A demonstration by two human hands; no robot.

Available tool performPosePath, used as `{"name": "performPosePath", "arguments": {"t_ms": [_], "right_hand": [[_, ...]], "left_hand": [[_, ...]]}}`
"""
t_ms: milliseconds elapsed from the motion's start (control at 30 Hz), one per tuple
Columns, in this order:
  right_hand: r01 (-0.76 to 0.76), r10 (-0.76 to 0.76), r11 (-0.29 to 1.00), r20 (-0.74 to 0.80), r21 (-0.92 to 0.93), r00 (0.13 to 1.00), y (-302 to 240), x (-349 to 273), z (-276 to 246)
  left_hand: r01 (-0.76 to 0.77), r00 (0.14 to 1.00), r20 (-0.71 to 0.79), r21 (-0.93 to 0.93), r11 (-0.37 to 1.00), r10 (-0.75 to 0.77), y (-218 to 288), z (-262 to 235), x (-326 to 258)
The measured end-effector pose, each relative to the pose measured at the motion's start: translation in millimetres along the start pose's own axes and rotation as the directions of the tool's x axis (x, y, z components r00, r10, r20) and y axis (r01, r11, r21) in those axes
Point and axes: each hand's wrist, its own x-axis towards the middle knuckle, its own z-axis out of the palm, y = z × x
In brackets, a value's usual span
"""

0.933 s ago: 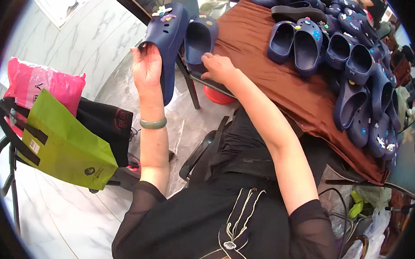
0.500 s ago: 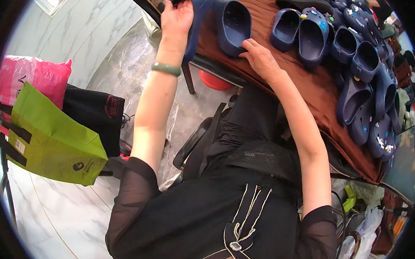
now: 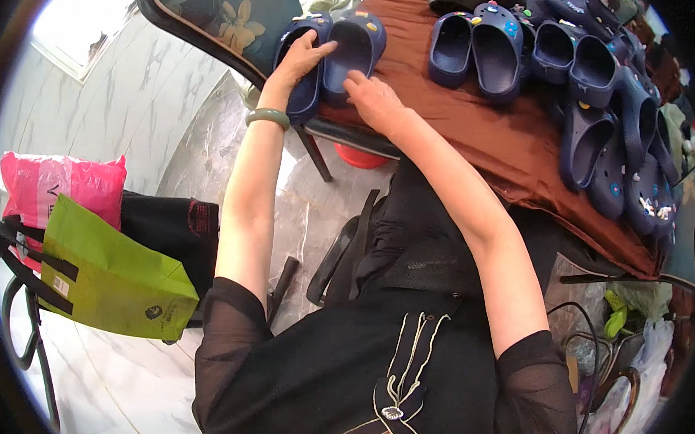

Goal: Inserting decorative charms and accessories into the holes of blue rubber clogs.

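Observation:
Two dark blue clogs with small coloured charms lie side by side at the left end of the brown-covered table. My left hand [image 3: 297, 63] rests over the left clog [image 3: 304, 99], thumb and forefinger spread apart across its opening. The heel of this clog reaches to the table's edge. On the right clog [image 3: 349, 53], my right hand [image 3: 374, 100] pinches at the heel rim with bent fingers. Its fingertips partly cover that rim. A green bangle [image 3: 267, 118] circles my left wrist.
More blue clogs [image 3: 497, 57] stand in pairs and heaps along the right of the brown cloth [image 3: 417, 53]. A flowered chair back [image 3: 224, 18] stands left of the table. Lower left are a green bag [image 3: 116, 273] and a pink package [image 3: 62, 185]. A red basin [image 3: 362, 156] sits underneath.
The left clog has come down flat against the right one, and my left hand has shifted from its outer side to over its opening. My right hand and the right clog have moved left.

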Motion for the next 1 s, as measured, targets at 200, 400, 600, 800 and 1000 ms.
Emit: {"name": "performPosePath", "arguments": {"t_ms": [200, 400, 600, 800, 1000], "right_hand": [[0.120, -0.115, 0.988, -0.057, 0.098, 0.992, -21, -5, -11], [-0.022, 0.037, 0.982, -0.076, 0.187, 0.996, -20, -32, -32], [0.124, -0.131, 0.987, 0.068, 0.105, 0.989, 15, -107, -108], [-0.193, 0.192, 0.981, -0.151, 0.005, 0.970, 102, -184, -155], [-0.488, 0.535, 0.825, -0.113, 0.285, 0.837, 129, -207, -154]], "left_hand": [[-0.121, 0.951, -0.266, 0.149, 0.981, 0.158, -40, 9, 14], [0.171, 0.979, -0.189, 0.561, 0.810, -0.076, -14, 38, -16], [0.208, 0.938, -0.347, 0.585, 0.784, 0.009, -33, 3, -20], [0.241, 0.852, -0.512, 0.572, 0.784, 0.111, 9, 36, -40], [-0.352, 0.776, -0.166, 0.686, 0.636, 0.609, 87, 125, -110]]}}
